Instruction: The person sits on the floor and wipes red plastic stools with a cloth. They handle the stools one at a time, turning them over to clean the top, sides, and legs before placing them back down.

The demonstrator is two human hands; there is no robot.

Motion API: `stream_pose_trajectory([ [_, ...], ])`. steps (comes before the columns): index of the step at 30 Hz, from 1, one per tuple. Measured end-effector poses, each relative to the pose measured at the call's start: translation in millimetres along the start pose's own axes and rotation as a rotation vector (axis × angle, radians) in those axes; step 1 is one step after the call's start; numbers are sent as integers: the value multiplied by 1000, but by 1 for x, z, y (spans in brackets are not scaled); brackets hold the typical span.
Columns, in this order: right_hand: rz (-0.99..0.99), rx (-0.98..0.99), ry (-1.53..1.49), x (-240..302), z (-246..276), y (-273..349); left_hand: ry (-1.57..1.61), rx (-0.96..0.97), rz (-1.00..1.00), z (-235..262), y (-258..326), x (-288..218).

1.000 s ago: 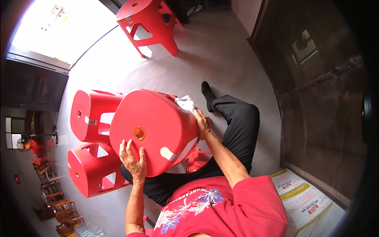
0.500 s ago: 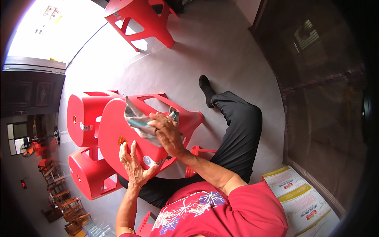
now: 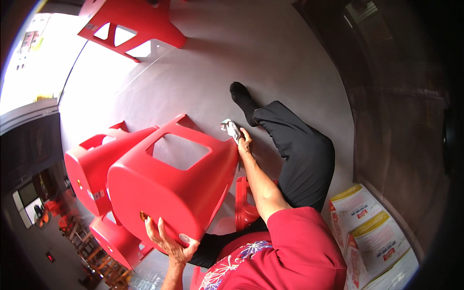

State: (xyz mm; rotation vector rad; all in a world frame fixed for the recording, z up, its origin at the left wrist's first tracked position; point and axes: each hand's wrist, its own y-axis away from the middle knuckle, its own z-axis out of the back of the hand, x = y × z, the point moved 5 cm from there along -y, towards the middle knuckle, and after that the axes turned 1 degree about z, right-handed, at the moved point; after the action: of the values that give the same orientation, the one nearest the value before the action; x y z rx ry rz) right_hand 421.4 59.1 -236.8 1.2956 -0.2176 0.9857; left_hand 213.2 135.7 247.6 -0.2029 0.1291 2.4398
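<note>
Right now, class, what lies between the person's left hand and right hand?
The largest red stool, seen in the head view: the left hand rests on it, the right hand holds a cloth.

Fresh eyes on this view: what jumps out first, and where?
A big red stool, tilted, fills the centre-left, with the left hand on its seat. By its right-hand edge, the right hand holds a crumpled cloth. Another red stool stands at the upper left, near a bright opening.

The left hand [image 3: 171, 246] rests on the seat of a tipped red stool [image 3: 154, 188]. The right hand [image 3: 245, 143] holds a cloth [image 3: 231, 128] by that stool's leg. Two more red stools [image 3: 89, 174] sit left of it.
</note>
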Motion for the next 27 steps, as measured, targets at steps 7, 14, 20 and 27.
stream_pose_trajectory([
  [7, 34, 10, 16, -35, -7, -19, 69, 23, -10, 3, 5, -2],
  [14, 54, 768, -545, 105, -38, 64, -9, -17, 31, 2, 9, -5],
  [20, 1195, 843, 86, 232, -10, 184, 14, -18, -11, 8, -3, -8],
  [27, 1134, 837, -115, 270, 90, 307, 10, -26, 2, 8, 2, -7],
])
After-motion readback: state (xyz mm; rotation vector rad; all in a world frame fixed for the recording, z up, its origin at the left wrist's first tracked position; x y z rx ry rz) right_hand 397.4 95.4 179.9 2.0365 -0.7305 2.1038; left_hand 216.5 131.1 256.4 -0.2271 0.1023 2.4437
